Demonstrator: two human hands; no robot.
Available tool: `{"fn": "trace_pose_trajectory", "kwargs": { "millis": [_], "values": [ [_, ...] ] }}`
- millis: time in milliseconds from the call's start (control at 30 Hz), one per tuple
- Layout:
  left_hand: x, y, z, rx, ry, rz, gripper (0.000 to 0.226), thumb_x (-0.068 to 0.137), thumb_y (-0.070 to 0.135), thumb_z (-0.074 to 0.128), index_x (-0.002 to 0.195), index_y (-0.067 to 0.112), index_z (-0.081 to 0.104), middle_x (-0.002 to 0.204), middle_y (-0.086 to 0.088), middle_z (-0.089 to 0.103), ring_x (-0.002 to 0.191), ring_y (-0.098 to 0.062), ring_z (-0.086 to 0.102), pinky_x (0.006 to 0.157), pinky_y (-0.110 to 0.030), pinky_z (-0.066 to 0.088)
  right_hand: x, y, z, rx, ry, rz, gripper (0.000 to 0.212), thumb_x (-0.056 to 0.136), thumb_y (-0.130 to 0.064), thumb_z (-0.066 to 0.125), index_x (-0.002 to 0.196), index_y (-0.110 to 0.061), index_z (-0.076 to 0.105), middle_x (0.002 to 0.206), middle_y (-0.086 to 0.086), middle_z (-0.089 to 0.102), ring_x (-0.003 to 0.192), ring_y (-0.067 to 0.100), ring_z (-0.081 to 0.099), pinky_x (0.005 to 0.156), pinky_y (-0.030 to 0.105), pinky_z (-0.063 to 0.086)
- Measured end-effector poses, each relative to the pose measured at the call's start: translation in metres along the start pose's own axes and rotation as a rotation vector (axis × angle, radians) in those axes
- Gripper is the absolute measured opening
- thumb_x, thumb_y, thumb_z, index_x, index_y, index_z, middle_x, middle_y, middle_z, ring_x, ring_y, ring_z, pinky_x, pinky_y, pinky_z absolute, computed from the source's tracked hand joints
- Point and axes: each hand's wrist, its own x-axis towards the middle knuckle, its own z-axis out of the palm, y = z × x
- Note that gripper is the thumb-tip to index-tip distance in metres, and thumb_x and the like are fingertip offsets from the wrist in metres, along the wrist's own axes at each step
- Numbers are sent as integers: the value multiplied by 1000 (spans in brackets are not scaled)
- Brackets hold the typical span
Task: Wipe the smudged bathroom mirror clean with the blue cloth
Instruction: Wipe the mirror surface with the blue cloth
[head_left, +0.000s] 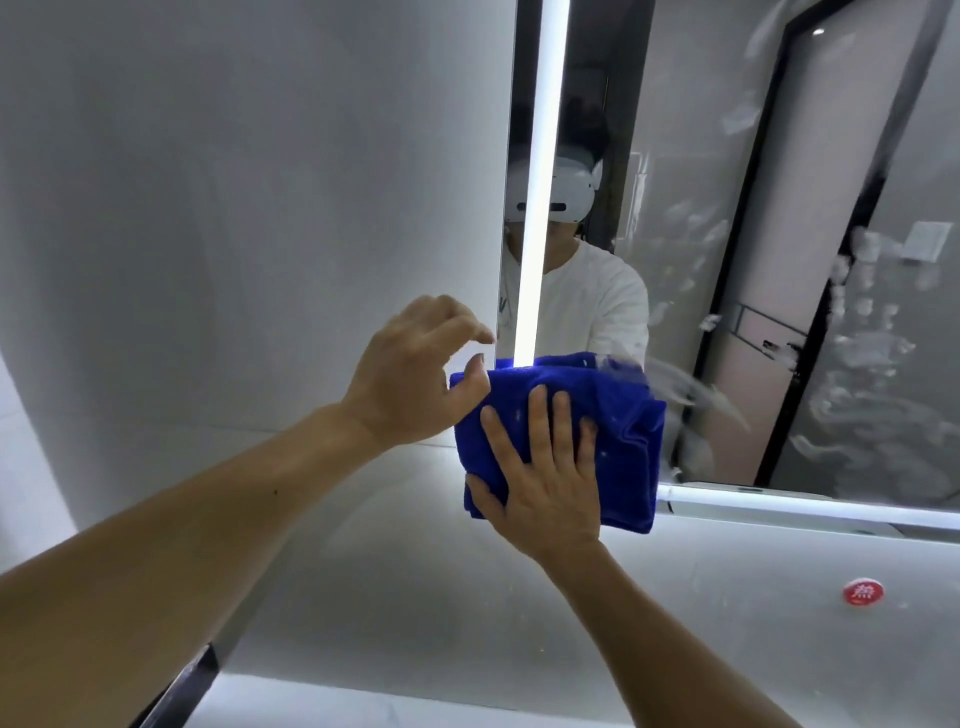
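A plain white wall (260, 208) fills the left half of the view, and the mirror (779, 260) takes up the right half, its glass covered in whitish smears and streaks (857, 364) that are thickest towards the right. The mirror reflects a dark-framed door (769, 338) and a person in a white T-shirt wearing a white headset. Below the mirror lies a pale, glossy panel (675, 623). A bright vertical light strip (540, 182) runs down the mirror's left side, and a second strip (805, 506) runs along its bottom edge. The blue cloth (618, 415), folded into a thick pad, sits against the mirror's lower left corner, covering the foot of the vertical strip. The right hand (545, 483) lies flat on the cloth with its fingers straight and spread, pressing it to the glass. The left hand (410, 379) is just beside it at the cloth's upper left corner: its thumb touches the cloth, while its fingers are loosely curled above, apart from the thumb and gripping nothing. A small round red sticker (863, 592) with a white character sits on the panel, well to the right.
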Motion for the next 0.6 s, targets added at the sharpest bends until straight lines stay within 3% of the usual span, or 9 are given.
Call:
{"fn": "trace_pose_trajectory", "kwargs": {
  "millis": [100,267,400,467,600],
  "values": [
    [8,1,-3,38,84,-8,23,86,20,56,91,2,69,91,-11,68,80,-24,62,67,-35,55,-24,0,3,-14,-32,-77,65,100,-50,35,156,-21,18,162,18,7,149,36,4,119,53,-1],
    [9,3,-12,71,82,13,24,85,20,54,90,2,69,90,-12,68,78,-25,62,68,-31,52,-48,13,-3,-53,-117,-205,56,102,-41,25,152,-18,20,156,17,20,146,35,11,120,48,-5],
    [14,1,-18,103,68,-49,26,87,20,52,93,0,68,95,-14,68,82,-29,63,71,-36,53,12,20,-22,-30,-63,-144,64,99,-42,31,155,-16,14,162,17,-3,149,36,-2,120,51,-3],
    [19,1,-20,125,59,-92,27,88,19,51,98,-1,66,103,-16,66,90,-31,61,77,-43,54,53,28,-35,-29,-26,-113,66,99,-45,32,155,-16,14,161,18,-3,149,37,1,119,53,-2],
    [30,3,-22,151,117,-147,40,90,22,43,116,-2,63,120,-19,61,107,-35,58,94,-39,41,120,37,-58,-44,49,-24,64,102,-48,28,156,-16,16,161,17,3,149,36,5,120,51,-3]
  ]
}}
